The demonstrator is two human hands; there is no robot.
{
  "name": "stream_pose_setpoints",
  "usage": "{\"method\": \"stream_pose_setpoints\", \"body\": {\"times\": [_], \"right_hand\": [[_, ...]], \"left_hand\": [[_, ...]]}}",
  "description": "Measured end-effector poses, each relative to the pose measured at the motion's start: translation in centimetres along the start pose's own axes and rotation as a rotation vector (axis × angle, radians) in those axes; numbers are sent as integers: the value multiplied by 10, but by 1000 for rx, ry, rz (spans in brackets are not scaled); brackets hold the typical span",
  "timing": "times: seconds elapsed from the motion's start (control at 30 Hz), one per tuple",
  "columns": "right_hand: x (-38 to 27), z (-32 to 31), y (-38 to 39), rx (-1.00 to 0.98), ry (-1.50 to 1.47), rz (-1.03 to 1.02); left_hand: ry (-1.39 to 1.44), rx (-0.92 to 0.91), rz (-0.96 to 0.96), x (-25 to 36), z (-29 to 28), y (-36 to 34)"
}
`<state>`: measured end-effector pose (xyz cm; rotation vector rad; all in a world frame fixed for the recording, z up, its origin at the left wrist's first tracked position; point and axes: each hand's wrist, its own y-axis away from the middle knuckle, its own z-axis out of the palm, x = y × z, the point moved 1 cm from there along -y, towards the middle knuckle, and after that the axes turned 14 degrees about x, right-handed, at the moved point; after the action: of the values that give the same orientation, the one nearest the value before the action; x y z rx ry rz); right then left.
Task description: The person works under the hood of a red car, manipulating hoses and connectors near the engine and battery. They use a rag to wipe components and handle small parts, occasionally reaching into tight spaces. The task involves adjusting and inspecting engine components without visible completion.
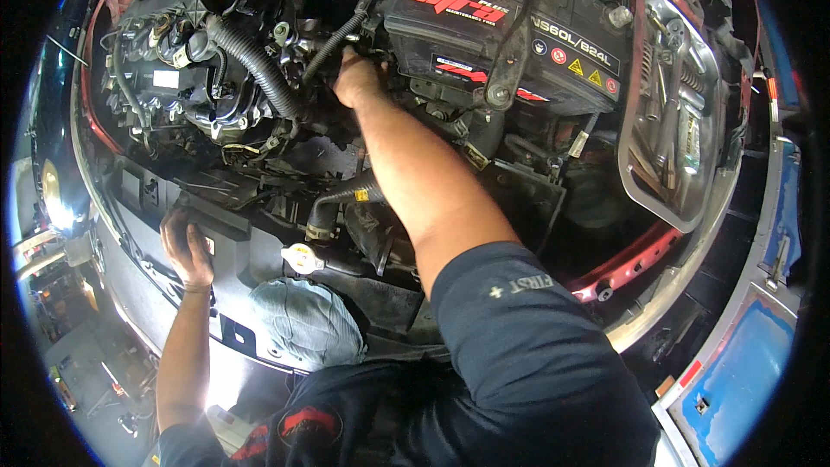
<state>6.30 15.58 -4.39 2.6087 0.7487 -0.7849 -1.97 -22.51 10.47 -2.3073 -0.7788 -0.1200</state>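
Note:
My right hand [357,79] reaches deep into the engine bay, beside a corrugated hose [333,54] and left of the black battery [501,35]; its fingertips are hidden among the parts. My left hand [186,251] rests with fingers apart on the black plastic panel [220,227] along the front of the car. The engine [173,69] with its thick ribbed hose [251,65] lies at the upper left. A radiator cap [303,258] sits between my arms, above a grey-green cloth [307,320].
A metal tray [674,121] of sockets and wrenches sits right of the battery. A blue metal cart [735,363] stands at the right edge. Scattered tools [117,389] lie at the lower left, and a dark car body [54,182] shows at the left.

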Motion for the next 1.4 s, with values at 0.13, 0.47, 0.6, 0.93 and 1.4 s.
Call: {"method": "stream_pose_setpoints", "body": {"times": [0.13,0.47,0.6,0.93,1.4], "right_hand": [[16,-2,-6,-127,-374,56],[19,16,-37,-118,-567,147],[15,3,-35,-156,-542,73],[18,28,-39,-292,-911,689],[1,36,-53,-72,-843,587]], "left_hand": [[-5,-4,7,2,-1,-1],[-1,0,-21,0,1,1],[21,-12,-30,-1,1,2],[-4,1,-34,-1,2,3],[-8,-5,-3,-6,2,4]]}}
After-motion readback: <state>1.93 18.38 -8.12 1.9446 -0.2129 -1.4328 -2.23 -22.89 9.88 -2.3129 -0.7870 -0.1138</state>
